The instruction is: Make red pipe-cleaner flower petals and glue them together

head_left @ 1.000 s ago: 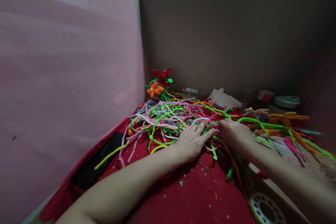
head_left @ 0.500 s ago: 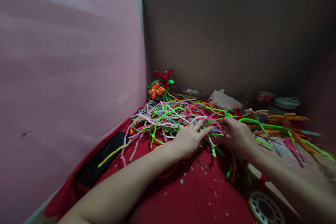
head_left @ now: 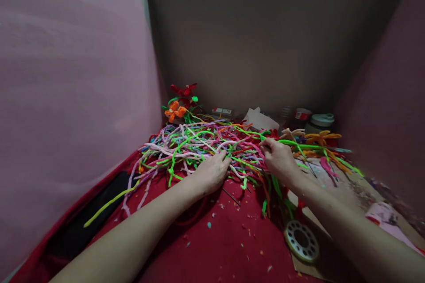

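Observation:
A tangled pile of fuzzy pipe cleaners (head_left: 186, 141) in white, lilac, green, pink and other colours lies on the red cloth (head_left: 206, 247). My left hand (head_left: 214, 171) is at the pile's near edge, its fingers curled in among the stems by some green ones. Which stems it grips is partly hidden. To its right, my right hand (head_left: 279, 159) is closed in a pinch on a pipe cleaner at the pile's right side, with pink and green stems at the fingertips. Long green stems (head_left: 302, 145) run out behind this hand.
Orange (head_left: 175, 111) and red (head_left: 184, 90) pipe-cleaner flowers stand at the back left. An orange-brown flower (head_left: 322, 137) lies at right, before a lidded jar (head_left: 322, 120). A tape spool (head_left: 301, 241) sits near my right forearm. A dark flat object (head_left: 89, 216) lies left; walls enclose the back and sides.
The view has shifted, so the scene sits further left. My left hand's spread fingers have drawn together in the pile. My right hand stays at the pile's right side, pinching.

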A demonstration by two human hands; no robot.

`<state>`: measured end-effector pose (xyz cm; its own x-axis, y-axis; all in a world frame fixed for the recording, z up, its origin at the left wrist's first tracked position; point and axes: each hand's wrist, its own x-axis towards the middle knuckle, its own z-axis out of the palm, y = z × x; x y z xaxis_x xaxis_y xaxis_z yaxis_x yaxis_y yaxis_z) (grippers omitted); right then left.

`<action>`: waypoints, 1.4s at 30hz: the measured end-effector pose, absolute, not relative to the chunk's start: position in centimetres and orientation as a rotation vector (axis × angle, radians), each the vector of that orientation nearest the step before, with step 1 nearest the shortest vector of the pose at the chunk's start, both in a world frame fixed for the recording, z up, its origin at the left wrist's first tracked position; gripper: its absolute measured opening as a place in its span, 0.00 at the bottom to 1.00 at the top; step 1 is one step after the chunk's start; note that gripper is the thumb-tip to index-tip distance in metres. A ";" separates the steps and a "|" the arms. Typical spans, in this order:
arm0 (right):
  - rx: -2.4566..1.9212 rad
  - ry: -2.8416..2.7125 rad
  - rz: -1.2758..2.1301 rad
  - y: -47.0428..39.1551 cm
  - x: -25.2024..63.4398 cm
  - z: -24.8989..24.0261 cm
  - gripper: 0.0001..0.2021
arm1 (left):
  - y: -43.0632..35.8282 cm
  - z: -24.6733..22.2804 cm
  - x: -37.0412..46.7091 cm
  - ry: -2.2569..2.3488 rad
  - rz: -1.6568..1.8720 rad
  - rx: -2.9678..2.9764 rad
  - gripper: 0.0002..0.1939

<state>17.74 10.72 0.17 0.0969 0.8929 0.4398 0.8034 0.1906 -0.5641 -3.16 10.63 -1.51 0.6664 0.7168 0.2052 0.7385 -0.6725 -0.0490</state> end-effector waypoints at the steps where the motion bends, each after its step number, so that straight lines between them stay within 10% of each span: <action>1: -1.597 -1.662 0.219 10.7 17.7 0.3 0.08 | 10.7 -1.5 -3.2 -1.209 -0.264 -2.757 0.11; 15: -1.300 -1.306 1.421 9.9 18.4 1.7 0.09 | 11.0 -0.7 -0.5 -1.512 -0.257 -2.518 0.28; 42: -1.398 -1.183 1.699 7.7 20.9 2.8 0.11 | 13.6 -1.6 -0.1 -1.469 -0.156 -2.535 0.19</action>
